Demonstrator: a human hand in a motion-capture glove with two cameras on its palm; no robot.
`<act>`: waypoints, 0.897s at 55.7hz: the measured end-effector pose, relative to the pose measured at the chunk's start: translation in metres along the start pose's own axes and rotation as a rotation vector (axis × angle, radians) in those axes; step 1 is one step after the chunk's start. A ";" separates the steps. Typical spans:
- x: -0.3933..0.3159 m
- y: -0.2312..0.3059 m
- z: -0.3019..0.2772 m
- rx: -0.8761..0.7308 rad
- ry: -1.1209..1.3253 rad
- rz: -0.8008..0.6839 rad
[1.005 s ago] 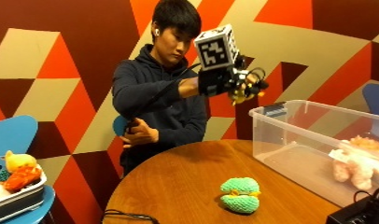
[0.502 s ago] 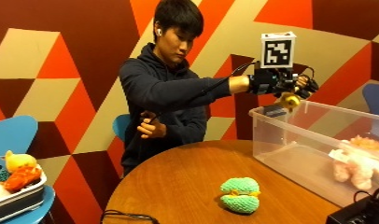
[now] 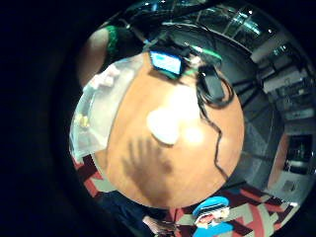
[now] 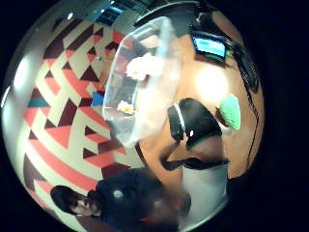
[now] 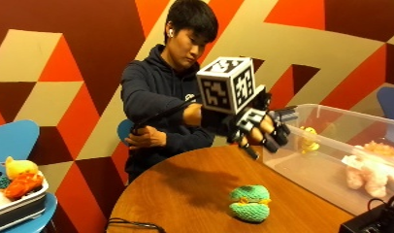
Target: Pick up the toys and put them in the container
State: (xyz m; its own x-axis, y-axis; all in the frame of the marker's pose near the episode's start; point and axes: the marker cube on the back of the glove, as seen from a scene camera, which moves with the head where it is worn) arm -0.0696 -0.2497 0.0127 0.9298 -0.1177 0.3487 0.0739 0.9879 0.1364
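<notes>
In the outside view my gloved right hand (image 5: pixel 258 128) hovers over the round wooden table (image 5: pixel 184 194), fingers spread and holding nothing. A green crocheted toy (image 5: pixel 250 203) lies on the table below and in front of it. To the hand's right stands the clear plastic container (image 5: pixel 294 162), with a small yellow toy (image 5: pixel 306 138) and a pink plush toy (image 5: pixel 371 170) inside. The thumb side palm view shows the container (image 4: pixel 120 133), the pink toy (image 4: pixel 142 67), the yellow toy (image 4: pixel 125 107) and the green toy (image 4: pixel 231 112). The little finger side view shows the toy (image 3: pixel 164 126) on the table beside the hand's shadow.
A tray (image 5: pixel 19 208) with several toys sits on a blue chair at the left. A black device (image 5: pixel 378 221) stands at the table's near right edge, and a cable (image 5: pixel 132 224) lies at the front. The bare left hand (image 5: pixel 148 137) rests by the person's waist.
The hand carried the yellow toy over the container, let it go there, and has come back left over the table with nothing in it.
</notes>
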 end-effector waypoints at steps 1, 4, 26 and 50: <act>0.012 -0.001 0.006 -0.016 0.000 0.009; 0.041 -0.006 0.028 -0.079 0.014 0.032; 0.060 -0.014 0.144 0.029 0.199 0.114; -0.087 -0.004 -0.009 0.173 0.042 -0.164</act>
State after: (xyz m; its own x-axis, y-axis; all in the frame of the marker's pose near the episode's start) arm -0.1472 -0.2420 -0.0264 0.9249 -0.2676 0.2700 0.1660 0.9233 0.3463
